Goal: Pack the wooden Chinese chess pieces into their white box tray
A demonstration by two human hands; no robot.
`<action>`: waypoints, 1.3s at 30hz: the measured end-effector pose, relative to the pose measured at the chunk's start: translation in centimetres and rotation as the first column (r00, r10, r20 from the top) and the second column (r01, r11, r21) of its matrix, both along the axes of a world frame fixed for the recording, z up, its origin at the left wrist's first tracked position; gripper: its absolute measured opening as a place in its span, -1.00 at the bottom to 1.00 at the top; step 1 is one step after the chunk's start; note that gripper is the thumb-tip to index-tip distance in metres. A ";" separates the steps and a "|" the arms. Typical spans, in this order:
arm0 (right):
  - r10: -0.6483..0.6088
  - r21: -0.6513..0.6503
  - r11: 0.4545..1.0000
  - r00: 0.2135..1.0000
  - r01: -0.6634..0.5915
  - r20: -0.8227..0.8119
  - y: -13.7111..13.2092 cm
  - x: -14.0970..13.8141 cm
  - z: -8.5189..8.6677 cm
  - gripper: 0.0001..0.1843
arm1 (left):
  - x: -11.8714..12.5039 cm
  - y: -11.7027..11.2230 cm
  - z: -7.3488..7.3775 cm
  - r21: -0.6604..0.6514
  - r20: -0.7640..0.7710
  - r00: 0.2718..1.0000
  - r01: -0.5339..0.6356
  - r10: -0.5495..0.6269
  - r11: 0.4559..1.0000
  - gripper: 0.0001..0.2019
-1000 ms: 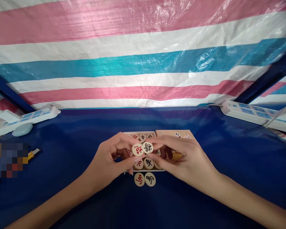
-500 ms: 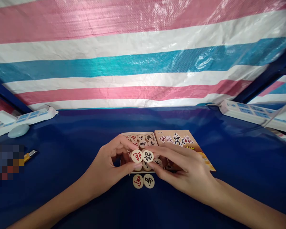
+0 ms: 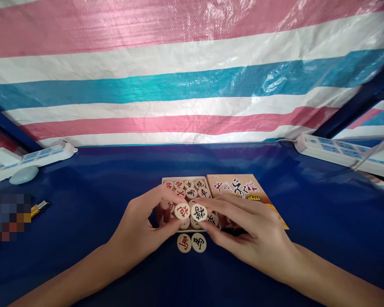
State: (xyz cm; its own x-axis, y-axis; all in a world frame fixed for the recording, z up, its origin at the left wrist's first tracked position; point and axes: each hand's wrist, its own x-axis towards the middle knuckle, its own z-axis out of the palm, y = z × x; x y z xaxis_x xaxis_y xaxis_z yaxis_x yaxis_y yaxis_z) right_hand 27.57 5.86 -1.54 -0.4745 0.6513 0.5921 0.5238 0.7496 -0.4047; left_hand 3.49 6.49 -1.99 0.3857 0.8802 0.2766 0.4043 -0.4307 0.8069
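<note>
My left hand (image 3: 141,228) pinches a round wooden chess piece with a red character (image 3: 182,211) between thumb and forefinger. My right hand (image 3: 252,236) pinches a like piece with a black character (image 3: 199,212) beside it, the two discs touching. Both are held just above the near end of an open box (image 3: 166,181) filled with several such pieces. The box's lid (image 3: 240,187), orange with printed characters, lies to the right, partly under my right hand. Two more pieces, a red-marked piece (image 3: 184,243) and a black-marked piece (image 3: 199,242), lie on the blue table in front of the box.
The table has a blue covering (image 3: 99,179). White power strips lie at the far left (image 3: 35,155) and the far right (image 3: 339,151). A pale oval object (image 3: 24,175) and a small yellow item (image 3: 40,207) sit at the left. A striped tarp (image 3: 192,72) hangs behind.
Both hands have drawn a little toward me and lower with their pieces still pinched. More of the box's pieces and the lid's print now show.
</note>
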 end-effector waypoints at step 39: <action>-0.021 -0.037 0.999 1.000 0.021 -0.015 -0.1 0.3 -0.4 -0.66 | -0.2 0.3 -0.4 0.302 -0.080 0.994 -0.049 0.076 0.952 -0.67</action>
State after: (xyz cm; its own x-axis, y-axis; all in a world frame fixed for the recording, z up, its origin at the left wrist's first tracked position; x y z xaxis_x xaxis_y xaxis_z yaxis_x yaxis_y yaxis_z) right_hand 27.84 5.79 -1.96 -0.4517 0.6826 0.5745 0.5329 0.7228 -0.4399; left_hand 3.32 6.76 -2.38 0.3678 0.7853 0.4980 0.5029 -0.6185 0.6039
